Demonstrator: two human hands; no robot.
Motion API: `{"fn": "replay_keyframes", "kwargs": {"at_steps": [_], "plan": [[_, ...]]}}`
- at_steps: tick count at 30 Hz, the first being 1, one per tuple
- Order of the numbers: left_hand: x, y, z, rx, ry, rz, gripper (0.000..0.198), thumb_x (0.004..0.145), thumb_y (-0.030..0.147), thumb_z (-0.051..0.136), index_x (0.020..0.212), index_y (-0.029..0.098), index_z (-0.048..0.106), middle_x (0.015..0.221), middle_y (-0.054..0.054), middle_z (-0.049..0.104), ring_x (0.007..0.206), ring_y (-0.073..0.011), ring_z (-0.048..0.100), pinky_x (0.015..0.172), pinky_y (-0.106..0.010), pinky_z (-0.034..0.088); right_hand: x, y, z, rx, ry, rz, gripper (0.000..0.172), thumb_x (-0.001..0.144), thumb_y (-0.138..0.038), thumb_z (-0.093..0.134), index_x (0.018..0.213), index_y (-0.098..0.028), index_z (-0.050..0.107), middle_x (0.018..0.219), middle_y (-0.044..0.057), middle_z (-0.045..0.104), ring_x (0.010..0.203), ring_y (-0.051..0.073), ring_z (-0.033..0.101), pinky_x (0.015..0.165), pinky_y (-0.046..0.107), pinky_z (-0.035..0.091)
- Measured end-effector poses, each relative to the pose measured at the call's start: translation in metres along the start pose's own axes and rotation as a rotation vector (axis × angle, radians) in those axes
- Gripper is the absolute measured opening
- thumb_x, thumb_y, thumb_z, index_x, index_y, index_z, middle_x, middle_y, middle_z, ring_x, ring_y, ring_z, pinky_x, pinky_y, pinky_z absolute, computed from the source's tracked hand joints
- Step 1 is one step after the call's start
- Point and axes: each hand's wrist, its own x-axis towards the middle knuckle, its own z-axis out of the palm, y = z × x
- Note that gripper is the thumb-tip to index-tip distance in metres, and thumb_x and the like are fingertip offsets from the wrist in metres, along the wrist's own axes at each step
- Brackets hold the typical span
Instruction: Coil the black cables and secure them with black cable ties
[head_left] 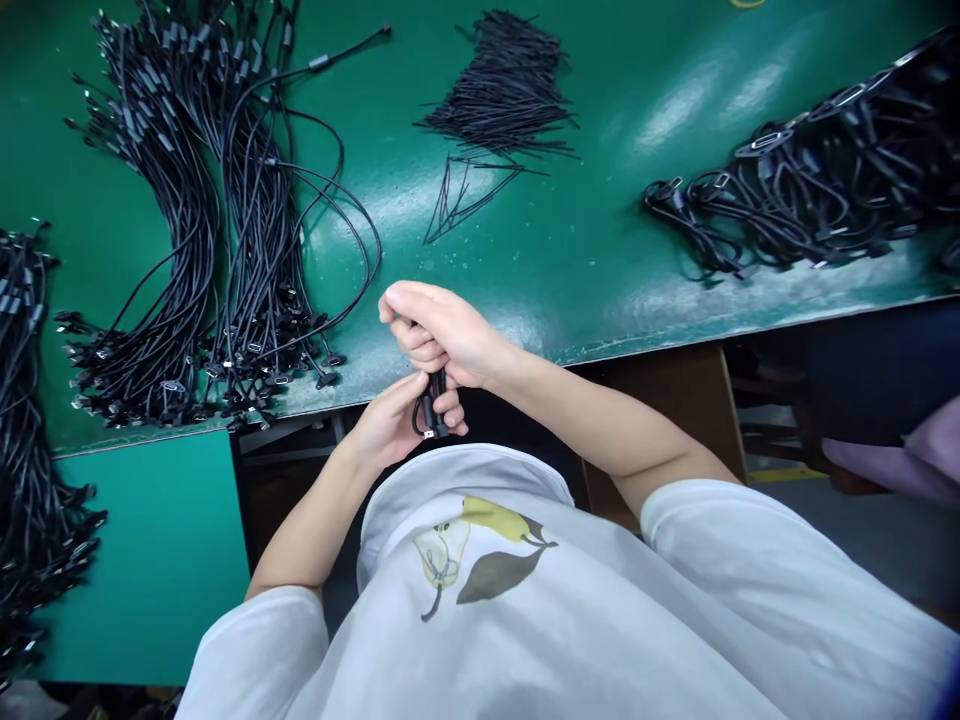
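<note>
Both hands meet close to my chest, just in front of the green table's (570, 270) near edge. My right hand (439, 335) is closed in a fist over the top of a folded black cable (429, 405). My left hand (397, 420) is below it, fingers curled around the cable's lower loops, where a connector end shows. The cable is held clear of the table.
A large bundle of black cables (217, 230) lies on the table's left. Black cable ties (506, 95) are piled at the back centre. Coiled finished cables (817, 190) sit at the right. More cables (30, 450) hang at the far left.
</note>
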Motion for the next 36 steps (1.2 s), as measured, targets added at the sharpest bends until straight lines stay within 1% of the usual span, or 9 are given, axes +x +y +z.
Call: {"fn": "replay_keyframes", "kwargs": {"at_steps": [4, 8, 15, 19, 22, 26, 28, 32, 36], "plan": [[-0.003, 0.000, 0.005, -0.141, -0.018, -0.125, 0.025, 0.089, 0.036, 0.058, 0.088, 0.012, 0.063, 0.065, 0.002, 0.040, 0.060, -0.0122, 0.048, 0.056, -0.027, 0.051, -0.001, 0.002, -0.010, 0.089, -0.134, 0.014, 0.011, 0.091, -0.027, 0.045, 0.083, -0.019, 0.046, 0.049, -0.013, 0.024, 0.039, 0.002, 0.007, 0.033, 0.011, 0.013], [-0.002, -0.003, 0.009, -0.233, 0.006, -0.086, 0.022, 0.089, 0.034, 0.059, 0.084, 0.013, 0.062, 0.064, 0.002, 0.037, 0.058, -0.0100, 0.047, 0.050, -0.020, 0.046, 0.002, 0.003, -0.018, 0.185, -0.217, -0.015, 0.009, 0.087, -0.025, 0.041, 0.085, -0.019, 0.048, 0.048, -0.013, 0.022, 0.038, 0.003, 0.007, 0.032, 0.012, 0.015], [0.006, -0.008, 0.005, -0.043, 0.090, 0.089, 0.017, 0.083, 0.027, 0.068, 0.084, 0.012, 0.062, 0.062, 0.005, 0.039, 0.049, -0.0049, 0.040, 0.047, -0.017, 0.040, -0.003, -0.004, -0.015, 0.158, 0.133, -0.027, 0.012, 0.079, -0.011, 0.048, 0.090, -0.017, 0.048, 0.066, -0.006, 0.049, 0.053, 0.004, 0.047, 0.049, 0.016, 0.042], [0.015, -0.009, 0.006, -0.059, 0.090, 0.037, 0.024, 0.087, 0.033, 0.060, 0.074, 0.012, 0.059, 0.056, 0.007, 0.030, 0.044, -0.0043, 0.031, 0.045, -0.017, 0.037, -0.004, -0.010, -0.011, 0.141, 0.213, -0.001, 0.008, 0.087, -0.022, 0.053, 0.092, -0.018, 0.048, 0.061, -0.010, 0.037, 0.041, 0.001, 0.027, 0.038, 0.013, 0.022], [0.018, -0.008, 0.007, -0.053, 0.099, 0.044, 0.026, 0.087, 0.036, 0.059, 0.076, 0.013, 0.058, 0.057, 0.008, 0.026, 0.043, -0.0036, 0.025, 0.044, -0.016, 0.034, 0.001, -0.010, -0.009, 0.037, 0.199, -0.056, 0.029, 0.091, -0.048, 0.054, 0.091, -0.020, 0.049, 0.060, -0.010, 0.028, 0.040, 0.002, 0.017, 0.037, 0.016, 0.015], [0.018, -0.004, 0.007, 0.039, 0.108, 0.073, 0.028, 0.079, 0.038, 0.072, 0.080, 0.013, 0.059, 0.058, 0.008, 0.028, 0.044, -0.0024, 0.024, 0.042, -0.015, 0.031, 0.003, -0.009, -0.020, -0.375, 0.270, -0.281, 0.036, 0.095, -0.055, 0.042, 0.098, -0.021, 0.054, 0.072, -0.003, 0.045, 0.047, 0.005, 0.037, 0.044, 0.019, 0.032], [0.017, 0.000, 0.005, 0.089, 0.141, 0.104, 0.030, 0.078, 0.040, 0.073, 0.079, 0.013, 0.059, 0.057, 0.009, 0.030, 0.043, -0.0019, 0.022, 0.042, -0.015, 0.030, -0.003, -0.013, -0.032, -0.707, 0.261, -0.421, 0.033, 0.096, -0.050, 0.043, 0.102, -0.022, 0.058, 0.093, 0.004, 0.056, 0.069, 0.011, 0.055, 0.061, 0.025, 0.046], [0.018, 0.012, -0.003, 0.262, 0.235, 0.234, 0.029, 0.083, 0.042, 0.068, 0.079, 0.015, 0.058, 0.057, 0.008, 0.034, 0.043, -0.0025, 0.023, 0.043, -0.016, 0.030, -0.025, -0.026, -0.055, -1.371, -0.034, -0.614, 0.025, 0.095, -0.033, 0.049, 0.119, -0.029, 0.058, 0.127, 0.006, 0.056, 0.123, 0.025, 0.050, 0.103, 0.049, 0.039], [0.023, 0.016, -0.011, 0.556, 0.257, 0.223, 0.032, 0.085, 0.048, 0.062, 0.078, 0.016, 0.061, 0.056, 0.006, 0.039, 0.045, -0.0065, 0.029, 0.045, -0.021, 0.031, -0.038, -0.029, -0.062, -1.822, -0.270, -0.514, 0.033, 0.097, -0.016, 0.034, 0.119, -0.019, 0.058, 0.116, 0.012, 0.063, 0.113, 0.026, 0.057, 0.100, 0.054, 0.038]]}}
